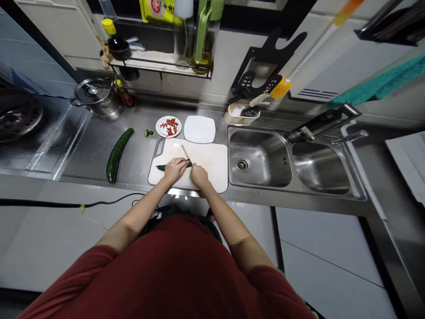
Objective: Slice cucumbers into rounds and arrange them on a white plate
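Observation:
On the white cutting board (214,170), my left hand (175,170) is closed over a piece of dark green cucumber (160,168). Part of the cucumber sticks out to the left, and its other end shows beyond my fingers. My right hand (199,175) grips a knife (185,152), whose handle is hidden in the fist. The blade points up and left across the board, right by the cucumber's right end. A whole cucumber (118,155) lies on the counter to the left. Small green cucumber ends (149,133) rest above the board.
Behind the board stand a plate of chopped red pieces (170,127) and a white square plate (199,129). To the right is a double sink (260,177) with a faucet (350,137). A lidded steel pot (98,98) stands back left, beneath a bottle shelf (162,62).

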{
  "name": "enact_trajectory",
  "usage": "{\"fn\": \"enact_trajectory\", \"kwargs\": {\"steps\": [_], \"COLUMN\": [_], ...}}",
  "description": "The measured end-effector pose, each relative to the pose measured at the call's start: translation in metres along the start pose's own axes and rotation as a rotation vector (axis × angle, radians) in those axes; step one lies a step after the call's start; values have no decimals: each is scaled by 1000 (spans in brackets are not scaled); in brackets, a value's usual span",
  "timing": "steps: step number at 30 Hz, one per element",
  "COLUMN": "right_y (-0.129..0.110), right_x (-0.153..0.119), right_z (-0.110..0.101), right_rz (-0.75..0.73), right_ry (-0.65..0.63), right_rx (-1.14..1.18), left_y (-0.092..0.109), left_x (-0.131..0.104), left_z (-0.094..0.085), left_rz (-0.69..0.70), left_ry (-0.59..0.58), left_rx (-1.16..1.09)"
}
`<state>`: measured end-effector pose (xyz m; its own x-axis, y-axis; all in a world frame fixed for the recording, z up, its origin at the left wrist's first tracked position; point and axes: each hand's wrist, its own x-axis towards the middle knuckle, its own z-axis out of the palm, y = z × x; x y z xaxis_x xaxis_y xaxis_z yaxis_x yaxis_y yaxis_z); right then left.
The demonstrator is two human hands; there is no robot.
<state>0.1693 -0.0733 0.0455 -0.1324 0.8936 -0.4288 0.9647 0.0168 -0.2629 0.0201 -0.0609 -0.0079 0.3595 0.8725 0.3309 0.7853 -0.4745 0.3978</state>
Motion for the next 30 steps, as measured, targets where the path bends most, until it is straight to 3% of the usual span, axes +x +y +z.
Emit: {"fn": "enact_trajectory", "kwargs": {"steps": [15, 30], "right_y": [25, 2], "right_x": [-45, -8], "right_z": [19, -5], "right_rz": [60, 7], "right_ry": [-73, -45], "right_rx": [-45, 20], "left_y": [0, 1], "left_x": [-1, 1], "left_z": [1, -1], "left_rz": [-10, -9], "left_ry": [12, -1], "left_rx": [-11, -5]}}
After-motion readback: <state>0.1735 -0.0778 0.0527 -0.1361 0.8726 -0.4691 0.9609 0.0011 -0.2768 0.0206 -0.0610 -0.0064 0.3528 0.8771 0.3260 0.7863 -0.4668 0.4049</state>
